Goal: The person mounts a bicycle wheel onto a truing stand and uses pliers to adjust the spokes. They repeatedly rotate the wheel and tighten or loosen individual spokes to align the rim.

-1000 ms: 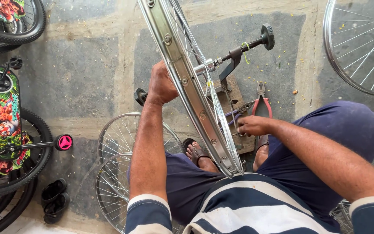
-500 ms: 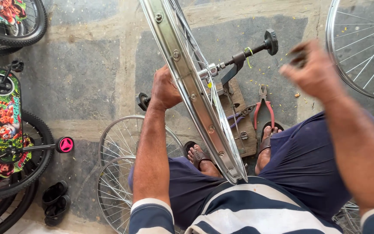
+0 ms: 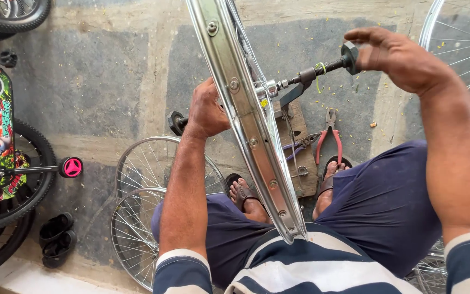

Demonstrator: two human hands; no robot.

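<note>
Now our left hand (image 3: pixel 206 111) is clamped on the rim (image 3: pixel 248 128); our right hand's (image 3: pixel 401 57) fingers pinch the axle end (image 3: pixel 349 57).

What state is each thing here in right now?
Wheel rim: upright on edge, no tyre.
Left hand: closed, against the rim's left side.
Right hand: fingers at the axle end knob.
Pliers: lying on the floor, unheld.
Spoked wheels: flat on the floor.
</note>
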